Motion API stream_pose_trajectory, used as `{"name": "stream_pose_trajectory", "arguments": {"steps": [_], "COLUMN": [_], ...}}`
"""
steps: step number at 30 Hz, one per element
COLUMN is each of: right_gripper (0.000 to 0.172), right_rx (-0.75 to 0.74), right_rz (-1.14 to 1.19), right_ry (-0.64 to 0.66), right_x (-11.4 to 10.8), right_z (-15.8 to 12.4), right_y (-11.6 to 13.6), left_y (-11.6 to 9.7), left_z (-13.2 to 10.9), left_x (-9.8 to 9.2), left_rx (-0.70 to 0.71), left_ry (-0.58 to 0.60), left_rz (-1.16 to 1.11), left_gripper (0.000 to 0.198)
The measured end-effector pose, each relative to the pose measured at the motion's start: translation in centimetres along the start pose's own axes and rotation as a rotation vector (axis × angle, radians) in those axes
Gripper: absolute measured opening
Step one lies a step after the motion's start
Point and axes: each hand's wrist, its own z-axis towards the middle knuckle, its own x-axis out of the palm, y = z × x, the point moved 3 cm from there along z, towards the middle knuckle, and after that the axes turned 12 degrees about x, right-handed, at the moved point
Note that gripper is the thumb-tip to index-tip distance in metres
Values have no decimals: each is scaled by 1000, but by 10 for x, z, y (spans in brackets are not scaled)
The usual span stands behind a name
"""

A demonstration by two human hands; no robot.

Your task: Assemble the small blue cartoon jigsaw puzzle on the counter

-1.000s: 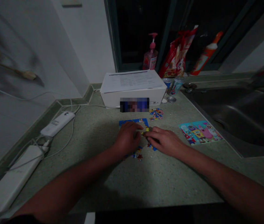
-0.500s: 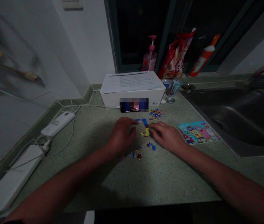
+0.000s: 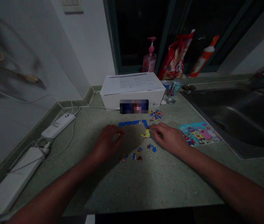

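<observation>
Left hand (image 3: 107, 143) drew back leftward from blue jigsaw section (image 3: 133, 123), loosely curled, empty; right hand (image 3: 170, 138) open just beside yellow piece (image 3: 145, 134); loose pieces (image 3: 155, 115) remained on tabletop (image 3: 169, 186).

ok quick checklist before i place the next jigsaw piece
1. Yellow jigsaw piece free of the hands: cannot tell, the right hand has its fingertips right beside it.
2. Blue assembled section lying flat: ok, the left hand sits just below it.
3. Loose pieces within reach: ok, one heap by the white box, more in front of the hands.
4. Picture card in sight: ok, face up beside the right hand.
5. Light on the work: not ok, the counter is dim and shadowed around the hands.
</observation>
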Motion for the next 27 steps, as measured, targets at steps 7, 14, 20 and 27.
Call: {"name": "stream_pose_trajectory", "arguments": {"steps": [7, 14, 20, 27], "right_gripper": [26, 29, 29, 28], "right_rx": [5, -25, -29, -22], "right_rz": [-9, -1, -8, -9], "right_ry": [-8, -2, 7, 3], "right_x": [-2, -4, -5, -3], "right_z": [-1, -2, -2, -2], "right_y": [0, 3, 4, 3], "left_y": [-8, -15, -18, -18], "left_z": [-4, -7, -7, -7], "left_x": [9, 14, 14, 13], "left_rx": [-8, -2, 1, 12], "left_ry": [104, 164, 190, 234], "left_rz": [-20, -25, -35, -32], "left_gripper": [12, 14, 16, 15]}}
